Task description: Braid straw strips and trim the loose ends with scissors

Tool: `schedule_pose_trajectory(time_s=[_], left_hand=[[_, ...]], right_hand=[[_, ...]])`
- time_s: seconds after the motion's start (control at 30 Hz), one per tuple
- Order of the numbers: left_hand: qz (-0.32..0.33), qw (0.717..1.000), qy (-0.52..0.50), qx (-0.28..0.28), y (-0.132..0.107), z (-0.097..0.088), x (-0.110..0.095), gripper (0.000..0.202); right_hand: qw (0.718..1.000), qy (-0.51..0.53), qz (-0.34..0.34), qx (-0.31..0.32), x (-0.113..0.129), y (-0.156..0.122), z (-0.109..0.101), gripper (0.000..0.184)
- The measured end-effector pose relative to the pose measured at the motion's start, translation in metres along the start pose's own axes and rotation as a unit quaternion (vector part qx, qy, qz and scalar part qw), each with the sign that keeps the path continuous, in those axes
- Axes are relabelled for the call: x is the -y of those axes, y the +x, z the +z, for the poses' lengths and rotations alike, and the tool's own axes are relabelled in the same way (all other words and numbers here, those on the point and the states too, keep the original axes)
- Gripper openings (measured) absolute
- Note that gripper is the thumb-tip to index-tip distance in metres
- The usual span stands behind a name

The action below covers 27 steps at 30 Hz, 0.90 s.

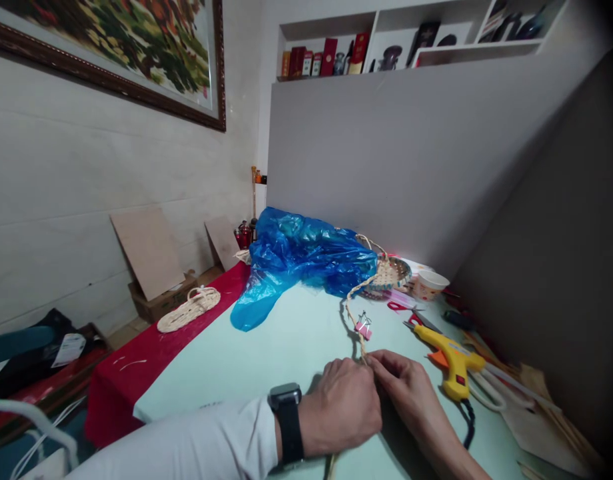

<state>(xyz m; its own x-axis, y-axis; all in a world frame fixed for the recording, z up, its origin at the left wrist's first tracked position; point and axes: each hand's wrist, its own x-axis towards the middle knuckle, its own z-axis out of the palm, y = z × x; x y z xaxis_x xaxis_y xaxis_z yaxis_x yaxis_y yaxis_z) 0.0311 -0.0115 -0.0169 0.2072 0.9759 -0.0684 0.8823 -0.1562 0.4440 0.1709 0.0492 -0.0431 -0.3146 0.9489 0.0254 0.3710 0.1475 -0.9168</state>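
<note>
A braided straw cord (352, 301) runs from the back of the table down to my two hands. My left hand (342, 404), with a black watch on its wrist, is closed around the cord's near end, and loose straw strands (331, 464) come out below it. My right hand (404, 387) pinches the cord just beside the left, thumb and finger pressed together. Close above my fingers, a pink binder clip (364, 328) grips or lies against the cord; I cannot tell which.
A yellow glue gun (454, 360), red-handled scissors (401, 307) and a paper cup (430, 284) stand at right. Blue plastic bag (306, 250) and woven basket (392, 272) lie at the back. A woven straw sole (189, 309) rests on red cloth (121, 380) at left.
</note>
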Motion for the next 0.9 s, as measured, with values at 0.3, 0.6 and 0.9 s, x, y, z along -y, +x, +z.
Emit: schedule_pose_trajectory(time_s=[0.3,0.6,0.9], left_hand=[[0.055,0.997,0.047,-0.019,-0.001,-0.002,0.000,0.024],[0.068,0.998,0.006,-0.002,-0.004,-0.014,-0.006,0.024],[-0.062,0.963,-0.252,0.072,0.026,-0.030,0.018,0.031]], right_hand=[[0.988,0.129,0.073,0.043,0.002,0.000,-0.003,0.050],[0.977,0.190,0.089,0.025,0.005,0.001,-0.003,0.048],[0.979,0.181,0.085,0.034,0.007,0.000,-0.001,0.046]])
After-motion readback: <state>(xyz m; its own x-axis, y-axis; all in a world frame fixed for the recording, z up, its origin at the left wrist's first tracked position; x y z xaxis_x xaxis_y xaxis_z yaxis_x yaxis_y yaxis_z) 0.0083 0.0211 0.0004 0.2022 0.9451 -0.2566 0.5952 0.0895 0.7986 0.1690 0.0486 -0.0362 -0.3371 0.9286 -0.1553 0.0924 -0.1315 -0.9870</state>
